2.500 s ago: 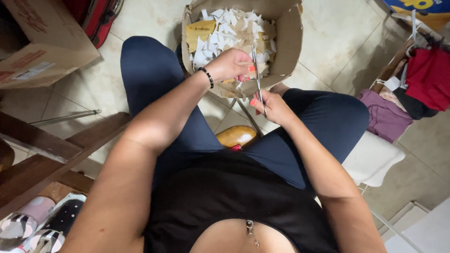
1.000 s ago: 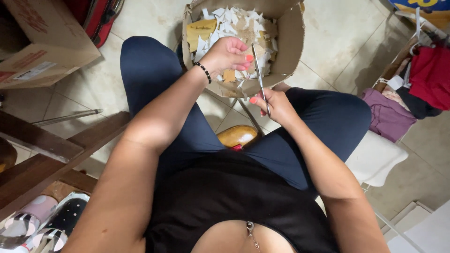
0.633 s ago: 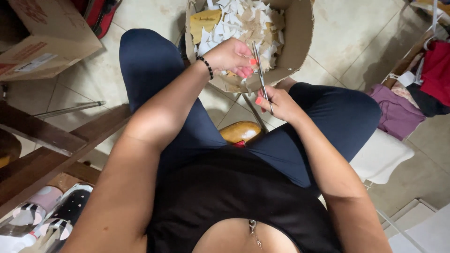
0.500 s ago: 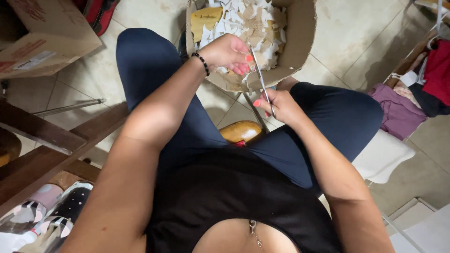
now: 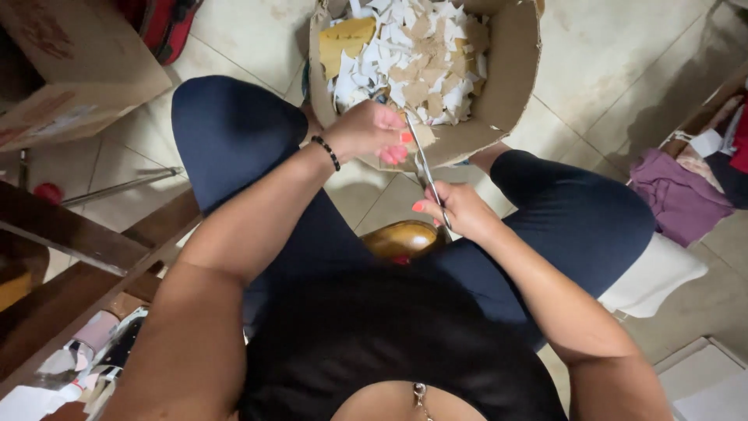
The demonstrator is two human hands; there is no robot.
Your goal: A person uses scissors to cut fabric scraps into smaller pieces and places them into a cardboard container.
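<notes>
- near the lap, the right hand (image 5: 466, 210) has its grip closed through the handles of the scissors (image 5: 425, 168), blades angled up toward the box.
- just beyond, the left hand (image 5: 372, 131) pinches a small brown cardboard piece (image 5: 421, 137) at the blades, fingers pressed together on it.
- the step in hand looks like snipping that piece into bits; the next cut calls for feeding it further between the blades, fingertips kept clear.
- farther, the cardboard box (image 5: 514, 70) on the floor holds a heap of white and brown scraps (image 5: 417, 58).
</notes>
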